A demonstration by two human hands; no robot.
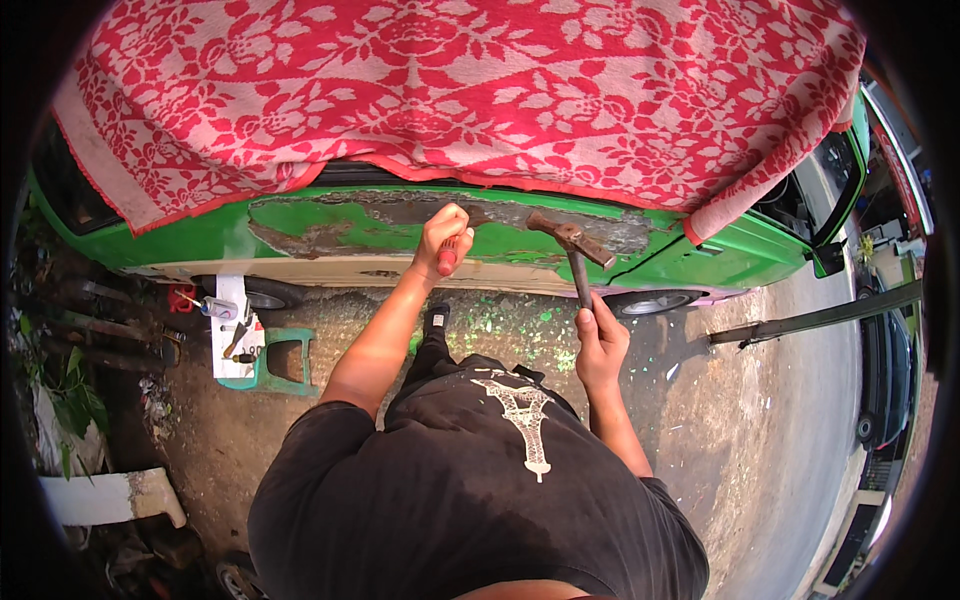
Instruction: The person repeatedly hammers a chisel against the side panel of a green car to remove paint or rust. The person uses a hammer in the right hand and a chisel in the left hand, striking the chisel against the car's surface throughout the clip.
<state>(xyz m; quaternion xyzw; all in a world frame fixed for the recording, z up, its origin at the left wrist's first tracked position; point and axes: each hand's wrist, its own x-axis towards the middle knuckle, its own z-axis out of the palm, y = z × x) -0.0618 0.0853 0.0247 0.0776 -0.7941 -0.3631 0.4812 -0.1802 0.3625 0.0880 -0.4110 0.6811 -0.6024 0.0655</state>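
My left hand (446,237) is closed round a tool with a red handle (447,262), held up against the green side of a vehicle (350,240). The tool's working end is hidden behind the hand. In my right hand (600,345) is a hammer (575,245), gripped by its handle, its rusty head raised to the right of the left hand. Along the panel, the green paint is broken away in a long strip, leaving a rough grey-brown patch (620,225). Whether the tool touches that patch I cannot tell.
A red and pink flowered blanket (450,90) drapes over the vehicle. At left, a green plastic stool (290,345) bears a white sheet, a tube and small tools. Green paint flakes (500,330) litter the ground. A slanting post (820,315) stands at right, near the road.
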